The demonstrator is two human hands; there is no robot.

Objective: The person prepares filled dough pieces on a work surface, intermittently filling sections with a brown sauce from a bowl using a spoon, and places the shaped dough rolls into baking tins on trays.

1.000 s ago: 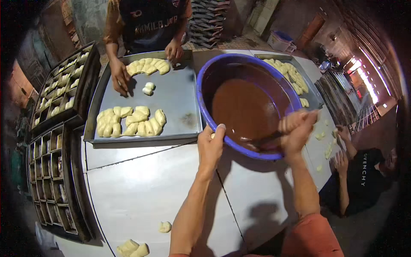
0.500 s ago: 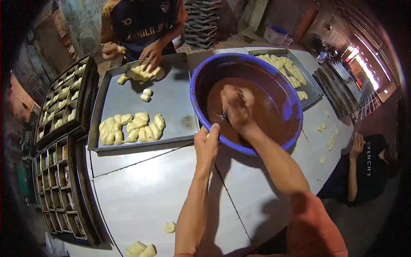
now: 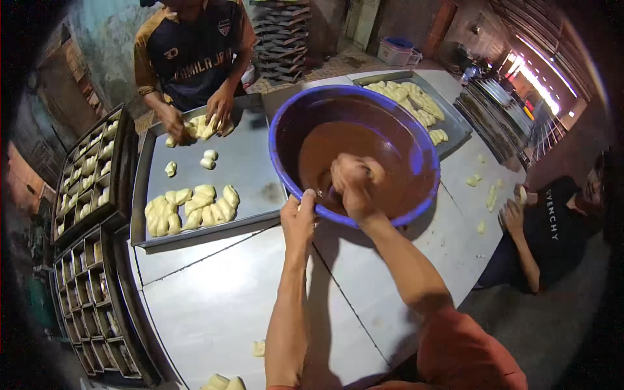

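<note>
A large purple-blue plastic basin (image 3: 422, 211) stands tilted toward me on the white table, with a smooth brown mixture (image 3: 338, 140) inside. At its near left edge my left hand (image 3: 299, 221) is closed on the rim, thumb on top. Down in the basin, over the mixture, my right hand (image 3: 354, 185) is closed and slightly blurred. Something thin and dark shows beside its fingers, but what it grips I cannot make out.
Left of the basin lies a metal tray (image 3: 247, 169) with pale dough pieces (image 3: 214, 211), where a co-worker's hands handle dough. Another dough tray (image 3: 448, 123) sits behind the basin. Divided baking pans (image 3: 97, 279) line the left side. A second person (image 3: 552, 227) works at the right.
My right hand has moved within the basin, its fingers turned differently. The left hand keeps its hold on the rim. The view has shifted slightly, and the co-worker's hands are both on the dough.
</note>
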